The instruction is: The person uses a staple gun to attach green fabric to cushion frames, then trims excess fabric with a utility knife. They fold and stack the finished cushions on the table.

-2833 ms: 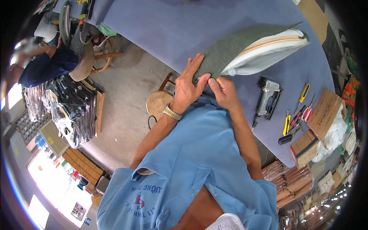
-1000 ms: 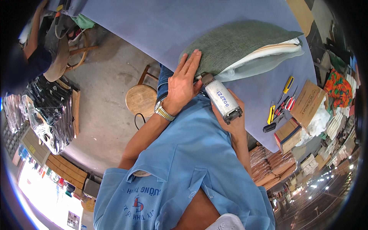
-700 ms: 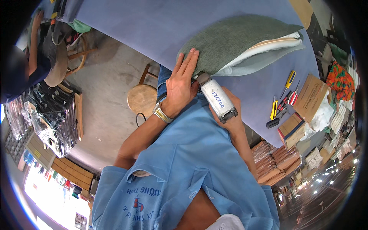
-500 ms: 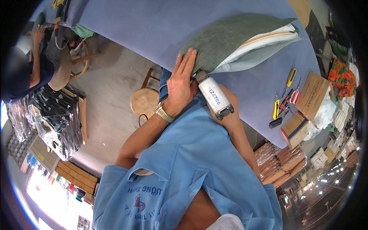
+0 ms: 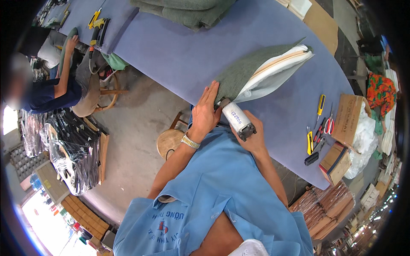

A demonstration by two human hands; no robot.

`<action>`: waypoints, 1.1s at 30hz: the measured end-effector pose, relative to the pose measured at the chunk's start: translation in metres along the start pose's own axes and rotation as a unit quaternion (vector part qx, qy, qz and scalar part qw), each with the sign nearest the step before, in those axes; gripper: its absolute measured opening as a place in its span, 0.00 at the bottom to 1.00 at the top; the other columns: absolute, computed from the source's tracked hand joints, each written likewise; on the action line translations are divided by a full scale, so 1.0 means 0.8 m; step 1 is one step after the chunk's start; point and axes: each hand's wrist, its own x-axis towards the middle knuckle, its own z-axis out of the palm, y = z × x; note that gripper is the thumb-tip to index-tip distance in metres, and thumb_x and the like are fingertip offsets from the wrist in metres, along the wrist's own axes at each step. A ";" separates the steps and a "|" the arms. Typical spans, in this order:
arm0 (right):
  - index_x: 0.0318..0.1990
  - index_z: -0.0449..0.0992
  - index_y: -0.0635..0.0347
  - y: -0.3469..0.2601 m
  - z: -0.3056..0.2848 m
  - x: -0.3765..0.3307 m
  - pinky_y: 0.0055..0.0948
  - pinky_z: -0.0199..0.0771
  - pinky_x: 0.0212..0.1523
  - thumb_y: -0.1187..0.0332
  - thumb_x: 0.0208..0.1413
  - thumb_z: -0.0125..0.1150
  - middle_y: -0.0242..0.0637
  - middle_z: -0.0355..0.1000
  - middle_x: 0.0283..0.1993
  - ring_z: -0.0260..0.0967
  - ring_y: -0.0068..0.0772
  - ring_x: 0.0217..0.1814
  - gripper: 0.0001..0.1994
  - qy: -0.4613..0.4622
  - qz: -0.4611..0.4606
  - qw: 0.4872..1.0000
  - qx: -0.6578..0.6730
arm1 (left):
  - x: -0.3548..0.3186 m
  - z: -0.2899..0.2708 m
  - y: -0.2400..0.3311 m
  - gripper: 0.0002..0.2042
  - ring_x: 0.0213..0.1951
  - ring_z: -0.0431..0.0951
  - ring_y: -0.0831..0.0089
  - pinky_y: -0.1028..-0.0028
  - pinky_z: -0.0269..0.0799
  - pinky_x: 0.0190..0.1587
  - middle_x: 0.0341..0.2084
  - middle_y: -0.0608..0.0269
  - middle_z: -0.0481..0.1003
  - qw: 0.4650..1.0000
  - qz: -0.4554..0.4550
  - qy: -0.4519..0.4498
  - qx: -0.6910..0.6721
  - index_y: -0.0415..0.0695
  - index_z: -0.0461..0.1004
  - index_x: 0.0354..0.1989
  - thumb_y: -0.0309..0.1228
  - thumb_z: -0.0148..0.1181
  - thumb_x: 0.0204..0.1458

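A padded panel (image 5: 240, 71) covered in dark green fabric stands tilted on the blue-topped table, at the edge nearest me. Its open side shows white padding and a strip of pale wood. My left hand (image 5: 203, 118), with a metal-banded watch at the wrist, holds the panel's near end, fingers stretched along the fabric and thumb bent toward the edge. In my right hand (image 5: 255, 135) is a white and black pneumatic staple gun (image 5: 237, 117), its nose against or very close to the panel's near corner. The gun's body hides part of the right fingers.
To the right on the table (image 5: 273, 136) lie a yellow screwdriver (image 5: 320, 104), a yellow utility knife (image 5: 310, 143) and red-handled scissors (image 5: 329, 126), beside cardboard boxes (image 5: 347, 117). Folded green fabric (image 5: 188, 10) sits at the far side. A stool (image 5: 170, 143) and a co-worker (image 5: 57, 87) are left.
The panel has turned more edge-on, showing less of its green face. My hands and the staple gun stay at its near end. The view has shifted, bringing the folded fabric into sight.
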 end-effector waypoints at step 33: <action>0.49 0.80 0.68 0.034 -0.094 -0.062 0.34 0.76 0.45 0.68 0.54 0.75 0.48 0.78 0.45 0.78 0.40 0.43 0.18 0.052 0.324 0.945 0.017 | -0.001 0.006 -0.005 0.40 0.60 0.77 0.49 0.59 0.77 0.58 0.64 0.44 0.72 0.998 -0.053 0.020 0.020 0.41 0.61 0.73 0.28 0.72 0.50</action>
